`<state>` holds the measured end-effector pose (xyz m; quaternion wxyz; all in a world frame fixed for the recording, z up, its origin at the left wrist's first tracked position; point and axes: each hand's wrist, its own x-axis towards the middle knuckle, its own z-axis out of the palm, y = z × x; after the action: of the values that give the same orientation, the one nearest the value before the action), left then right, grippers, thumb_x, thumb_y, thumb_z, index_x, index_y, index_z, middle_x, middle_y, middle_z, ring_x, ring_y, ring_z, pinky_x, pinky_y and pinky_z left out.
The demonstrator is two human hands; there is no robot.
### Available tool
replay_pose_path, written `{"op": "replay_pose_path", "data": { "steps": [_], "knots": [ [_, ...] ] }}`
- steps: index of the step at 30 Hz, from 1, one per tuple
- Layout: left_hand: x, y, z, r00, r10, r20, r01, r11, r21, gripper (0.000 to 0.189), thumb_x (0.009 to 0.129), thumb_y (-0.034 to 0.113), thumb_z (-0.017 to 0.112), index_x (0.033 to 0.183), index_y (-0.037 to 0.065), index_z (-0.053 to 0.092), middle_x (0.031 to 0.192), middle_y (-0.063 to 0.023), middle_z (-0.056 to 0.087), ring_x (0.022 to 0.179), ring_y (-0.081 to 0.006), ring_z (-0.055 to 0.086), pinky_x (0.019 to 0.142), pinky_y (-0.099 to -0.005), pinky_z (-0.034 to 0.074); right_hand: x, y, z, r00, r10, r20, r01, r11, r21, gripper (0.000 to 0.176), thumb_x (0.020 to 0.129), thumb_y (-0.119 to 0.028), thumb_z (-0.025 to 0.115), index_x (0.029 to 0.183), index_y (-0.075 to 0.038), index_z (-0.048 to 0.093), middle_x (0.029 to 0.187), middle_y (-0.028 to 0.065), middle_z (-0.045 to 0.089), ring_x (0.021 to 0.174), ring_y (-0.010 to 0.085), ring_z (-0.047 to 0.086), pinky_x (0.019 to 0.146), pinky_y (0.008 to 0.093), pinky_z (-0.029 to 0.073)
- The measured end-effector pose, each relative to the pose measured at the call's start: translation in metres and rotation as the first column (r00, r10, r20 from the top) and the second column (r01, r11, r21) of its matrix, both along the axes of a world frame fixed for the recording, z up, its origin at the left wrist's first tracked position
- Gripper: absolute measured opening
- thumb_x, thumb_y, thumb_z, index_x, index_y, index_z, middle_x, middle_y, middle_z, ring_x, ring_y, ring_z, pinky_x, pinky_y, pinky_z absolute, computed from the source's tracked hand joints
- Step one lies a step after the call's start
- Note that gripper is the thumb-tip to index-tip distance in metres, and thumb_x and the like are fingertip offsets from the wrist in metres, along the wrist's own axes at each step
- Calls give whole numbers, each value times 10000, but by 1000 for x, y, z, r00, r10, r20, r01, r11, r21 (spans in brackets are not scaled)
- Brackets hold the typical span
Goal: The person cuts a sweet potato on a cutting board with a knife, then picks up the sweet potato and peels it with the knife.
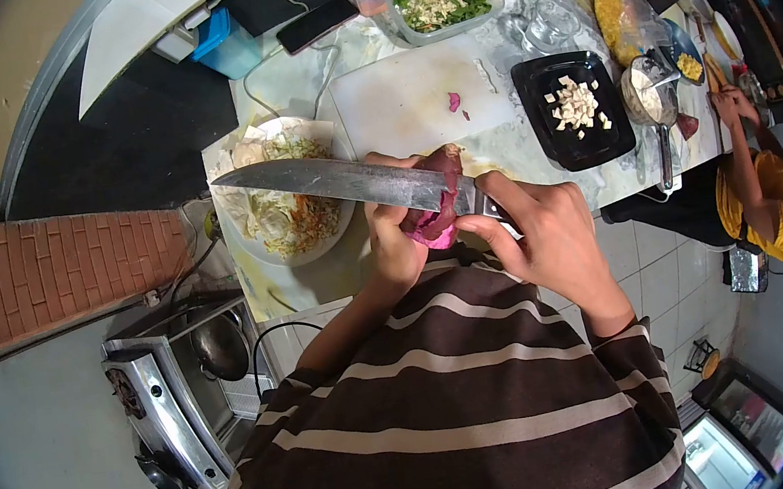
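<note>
My left hand (395, 241) is closed around a reddish-brown sweet potato (445, 165), held above the counter's front edge. Bright magenta flesh shows at its lower end, where skin is cut away. In my right hand (546, 230) is the handle of a large kitchen knife (335, 181). Its long blade lies across the sweet potato and points left, passing over a plate of shredded vegetables (261, 257). A strip of skin hangs beside the blade near the handle. Behind my hands lies a white cutting board (394, 107) with small magenta peel scraps (454, 101).
A black tray (534, 90) of white cubes sits right of the board, near a saucepan (667, 113). At the back are a container of chopped greens (444, 33) and a phone (318, 25). Another person (765, 199) works at the far right. A gas stove (163, 409) stands lower left.
</note>
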<state>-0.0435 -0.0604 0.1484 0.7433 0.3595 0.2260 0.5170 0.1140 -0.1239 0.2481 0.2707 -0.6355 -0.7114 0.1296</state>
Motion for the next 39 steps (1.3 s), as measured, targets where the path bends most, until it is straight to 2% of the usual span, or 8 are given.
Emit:
{"op": "replay_pose_path", "data": {
  "steps": [3, 9, 25, 27, 31, 32, 36, 39],
  "knots": [
    [-2, 5, 1, 995, -52, 84, 50, 998, 24, 326, 962, 286, 530, 1142, 22, 467, 1131, -113, 557, 1065, -201, 598, 963, -384, 484, 4, 0, 0, 1000, -17, 14, 17, 1000, -26, 350, 875, -367, 698, 959, -38, 615, 535, 137, 541, 484, 346, 556, 469, 398, 399],
    [-2, 1, -1, 994, -47, 101, 51, 998, -35, 359, 973, 316, 465, 1216, 53, 452, 1199, -152, 594, 1120, -280, 596, 1008, -438, 448, 4, 5, -3, 999, 17, 34, -15, 999, -37, 378, 911, -425, 631, 954, -52, 581, 562, 128, 579, 521, 347, 607, 471, 416, 465],
    [-2, 0, -10, 1000, 12, -21, -15, 994, -107, 379, 989, 297, 439, 1285, 61, 461, 1199, -104, 582, 1138, -243, 575, 1020, -421, 430, 5, 18, -13, 1000, 8, 16, -6, 995, -97, 365, 918, -413, 627, 954, -52, 586, 545, 160, 570, 549, 383, 611, 497, 435, 472],
    [1, 5, -5, 1000, 12, -27, -14, 998, -57, 417, 965, 222, 425, 1321, 8, 394, 1240, -138, 523, 1172, -236, 549, 1023, -403, 434, 5, 24, -17, 1000, 4, 2, -4, 996, -88, 362, 919, -408, 627, 954, -50, 588, 544, 165, 568, 554, 387, 612, 503, 438, 473],
    [-2, 8, -33, 982, -42, -181, 69, 987, 143, 304, 980, 266, 437, 1159, 20, 450, 1098, -137, 583, 1001, -188, 592, 870, -349, 483, 9, 42, -23, 998, -65, -25, 64, 996, -57, 353, 926, -390, 623, 957, -38, 611, 564, 188, 578, 581, 401, 621, 529, 451, 483],
    [5, 8, -18, 987, -41, -157, 59, 992, 112, 292, 992, 305, 433, 1106, 36, 423, 1015, -163, 603, 867, -198, 623, 767, -341, 514, 11, 46, -25, 994, -106, -9, 105, 992, -71, 351, 929, -384, 621, 955, -34, 618, 574, 197, 584, 590, 403, 625, 539, 456, 488],
    [12, 28, -23, 997, -73, 40, 76, 994, -76, 319, 1007, 348, 428, 1128, 61, 361, 986, -207, 620, 748, -255, 644, 693, -380, 542, 23, 60, -52, 990, -125, -62, 120, 990, -78, 370, 933, -385, 616, 965, -17, 633, 589, 214, 592, 613, 425, 625, 556, 473, 490],
    [13, 49, -56, 994, -73, 75, 94, 944, -317, 377, 1003, 395, 388, 1175, 73, 483, 1047, -161, 641, 872, -269, 643, 818, -411, 521, 39, 87, -97, 963, -223, -152, 205, 971, -123, 379, 944, -373, 608, 976, 2, 652, 608, 231, 595, 610, 433, 617, 547, 461, 477]
  ]
}}
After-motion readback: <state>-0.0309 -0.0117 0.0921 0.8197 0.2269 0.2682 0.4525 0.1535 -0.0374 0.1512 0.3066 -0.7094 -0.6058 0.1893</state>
